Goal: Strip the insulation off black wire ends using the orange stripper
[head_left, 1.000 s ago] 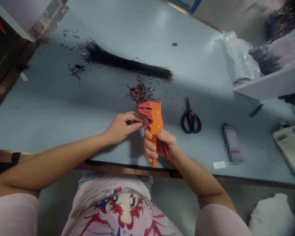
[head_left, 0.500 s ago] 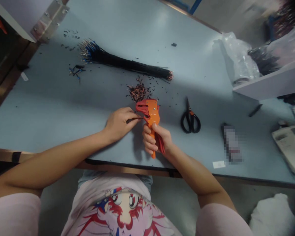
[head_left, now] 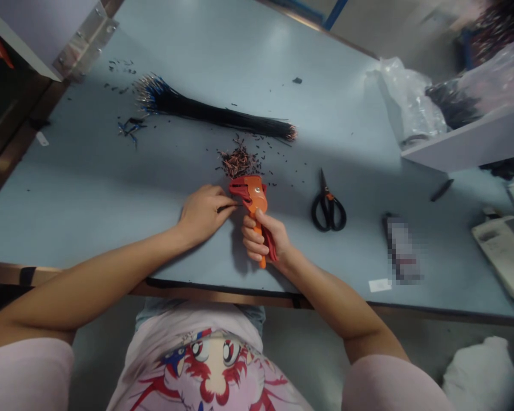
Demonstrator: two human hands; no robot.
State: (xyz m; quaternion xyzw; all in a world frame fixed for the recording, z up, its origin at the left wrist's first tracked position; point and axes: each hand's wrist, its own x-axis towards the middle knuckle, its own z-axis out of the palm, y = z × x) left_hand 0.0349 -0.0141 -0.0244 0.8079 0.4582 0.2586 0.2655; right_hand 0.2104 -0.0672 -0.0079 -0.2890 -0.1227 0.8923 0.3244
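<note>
The right hand (head_left: 265,237) closes firmly round an orange wire stripper (head_left: 255,194); the left hand (head_left: 203,214) pinches a black wire (head_left: 228,208) at its jaws, with insulation scraps (head_left: 239,162) piled nearby and a thick bundle of wires (head_left: 209,113) lying beyond.

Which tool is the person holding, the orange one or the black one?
The orange wire stripper, gripped in the right hand. The black-handled scissors lie untouched on the pale blue table.
</note>
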